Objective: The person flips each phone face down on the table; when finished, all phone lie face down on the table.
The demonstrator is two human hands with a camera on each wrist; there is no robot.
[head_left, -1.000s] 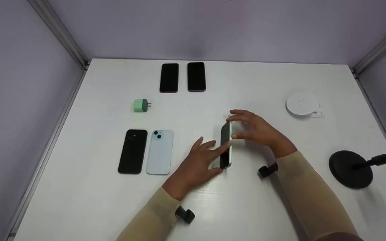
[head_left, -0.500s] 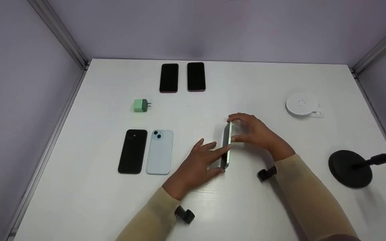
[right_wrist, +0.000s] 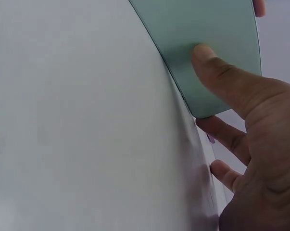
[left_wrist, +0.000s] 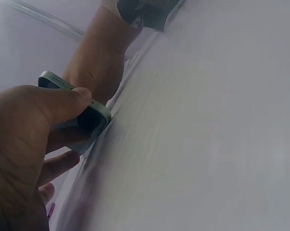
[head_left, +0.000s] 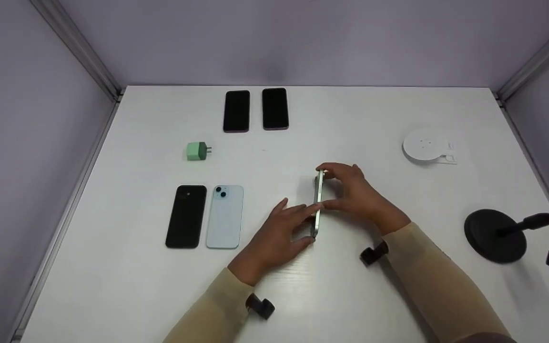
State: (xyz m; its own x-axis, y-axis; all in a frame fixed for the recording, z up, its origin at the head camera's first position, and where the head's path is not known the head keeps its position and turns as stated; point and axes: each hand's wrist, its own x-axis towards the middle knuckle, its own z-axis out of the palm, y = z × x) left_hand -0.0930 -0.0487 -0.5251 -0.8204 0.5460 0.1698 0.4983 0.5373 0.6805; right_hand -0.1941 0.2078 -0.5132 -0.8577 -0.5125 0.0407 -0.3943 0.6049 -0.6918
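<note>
A phone with a pale green back [right_wrist: 217, 29] and a light metal frame [head_left: 319, 195] stands on its long edge, held between both hands. My left hand [head_left: 274, 238] grips its near end, the thumb [left_wrist: 70, 103] on the short side and the index finger reaching over the upper edge. From the right, my right hand [head_left: 358, 195] pinches the far part, its thumb [right_wrist: 221, 79] pressed on the green back and a finger curled over the far end. The screen side faces left. Just left of my left hand lie a light blue phone [head_left: 225, 216] and a black phone [head_left: 186, 216].
At the back of the white table [head_left: 350, 119], two phones [head_left: 237, 111] lie screen up. A green plug charger [head_left: 197, 151] sits at left. On the right are a white round disc with a flat base [head_left: 422, 145] and a black stand [head_left: 494, 236].
The phone has turned from showing its dark screen to nearly edge-on. The right hand's upper finger has curled onto the far end. The head view has shifted slightly.
</note>
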